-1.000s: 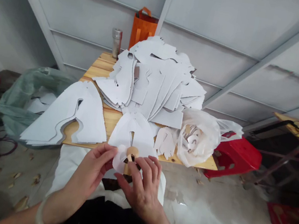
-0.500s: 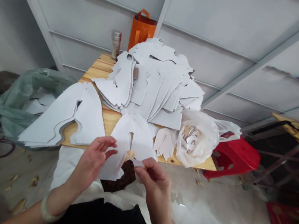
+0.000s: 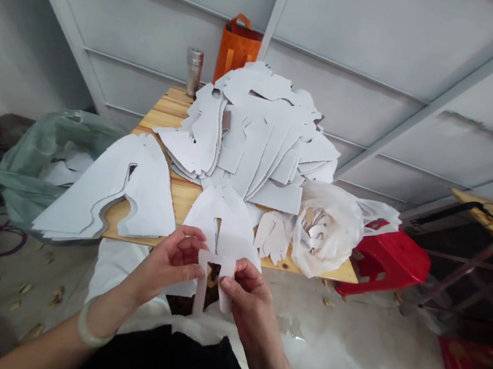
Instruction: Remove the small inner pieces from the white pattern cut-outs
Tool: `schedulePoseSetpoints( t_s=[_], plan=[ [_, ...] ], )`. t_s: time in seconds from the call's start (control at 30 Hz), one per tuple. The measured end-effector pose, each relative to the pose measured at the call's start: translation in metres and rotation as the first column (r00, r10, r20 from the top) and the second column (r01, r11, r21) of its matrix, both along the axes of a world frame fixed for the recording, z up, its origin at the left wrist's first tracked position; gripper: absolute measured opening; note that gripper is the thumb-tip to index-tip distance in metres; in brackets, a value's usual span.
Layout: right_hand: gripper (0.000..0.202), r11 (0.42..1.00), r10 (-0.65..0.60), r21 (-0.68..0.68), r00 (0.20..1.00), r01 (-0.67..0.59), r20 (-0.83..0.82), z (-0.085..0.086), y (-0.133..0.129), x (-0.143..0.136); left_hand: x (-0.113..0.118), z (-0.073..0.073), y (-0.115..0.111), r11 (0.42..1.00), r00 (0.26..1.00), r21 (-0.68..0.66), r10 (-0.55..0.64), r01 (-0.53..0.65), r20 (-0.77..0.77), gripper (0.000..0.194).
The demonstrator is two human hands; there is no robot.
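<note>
Low over my lap, a small white U-shaped cut piece [image 3: 218, 260] hangs with its two strips pointing down. My right hand [image 3: 254, 303] pinches its right side between thumb and fingers. Its left side is between the thumb and curled fingers of my left hand [image 3: 166, 270]. Just behind my hands, a stack of white arched cut-outs [image 3: 239, 236] lies at the table's front edge, its lower part hanging over and partly hidden by my left hand. Another stack of arched white pieces [image 3: 151, 194] rests to the left.
A large heap of white cut sheets [image 3: 257, 142] covers the wooden table [image 3: 164, 110]. At the right edge are small pale pieces [image 3: 272, 238] and a clear plastic bag [image 3: 343, 225]. A green bag [image 3: 18, 173], a red stool [image 3: 397, 255], a metal flask [image 3: 193, 73] and an orange bag [image 3: 237, 52] stand around.
My left hand has come right and down to the small white piece, which now shows its U shape between both hands. The stacks and heap stay put.
</note>
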State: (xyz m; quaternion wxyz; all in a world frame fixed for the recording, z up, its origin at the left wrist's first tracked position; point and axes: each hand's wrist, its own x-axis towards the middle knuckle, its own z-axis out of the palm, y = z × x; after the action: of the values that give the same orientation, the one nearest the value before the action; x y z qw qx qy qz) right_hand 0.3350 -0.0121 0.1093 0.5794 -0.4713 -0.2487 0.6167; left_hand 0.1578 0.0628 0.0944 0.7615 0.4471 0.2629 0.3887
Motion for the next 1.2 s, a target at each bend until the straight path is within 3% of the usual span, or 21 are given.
schedulePoseSetpoints(
  t_s=[0.17, 0.3, 0.37, 0.5, 0.7, 1.0, 1.2],
  plan=[
    [0.031, 0.998, 0.063, 0.017, 0.992, -0.065, 0.107, -0.001, 0.003, 0.005, -0.001, 0.012, -0.003, 0.995, 0.979, 0.019, 0.097, -0.095, -0.179, 0.034],
    [0.025, 0.998, -0.007, 0.068, 0.982, -0.006, 0.189, -0.011, 0.01, 0.009, -0.001, 0.012, -0.002, 0.989, 0.956, 0.04, 0.147, -0.141, -0.255, 0.038],
    [0.027, 0.996, -0.053, 0.075, 0.975, 0.038, 0.215, -0.016, 0.016, 0.011, 0.001, 0.009, 0.001, 0.986, 0.939, 0.059, 0.166, -0.155, -0.302, 0.036],
    [0.05, 0.995, -0.094, 0.064, 0.934, 0.077, 0.345, -0.024, 0.033, 0.016, 0.01, 0.002, 0.013, 0.982, 0.889, 0.124, 0.181, -0.141, -0.42, 0.026],
    [0.022, 0.995, -0.078, 0.093, 0.862, 0.037, 0.5, -0.033, 0.067, 0.026, 0.026, -0.009, 0.045, 0.927, 0.814, 0.34, 0.317, -0.157, -0.487, 0.018],
    [0.02, 0.997, -0.051, 0.074, 0.76, 0.004, 0.648, -0.035, 0.094, 0.038, 0.033, -0.036, 0.064, 0.856, 0.781, 0.494, 0.41, -0.152, -0.471, 0.019],
    [0.033, 0.999, 0.016, 0.019, 0.729, -0.04, 0.684, -0.042, 0.1, 0.047, 0.035, -0.042, 0.07, 0.836, 0.759, 0.538, 0.42, -0.109, -0.498, 0.016]
  ],
)
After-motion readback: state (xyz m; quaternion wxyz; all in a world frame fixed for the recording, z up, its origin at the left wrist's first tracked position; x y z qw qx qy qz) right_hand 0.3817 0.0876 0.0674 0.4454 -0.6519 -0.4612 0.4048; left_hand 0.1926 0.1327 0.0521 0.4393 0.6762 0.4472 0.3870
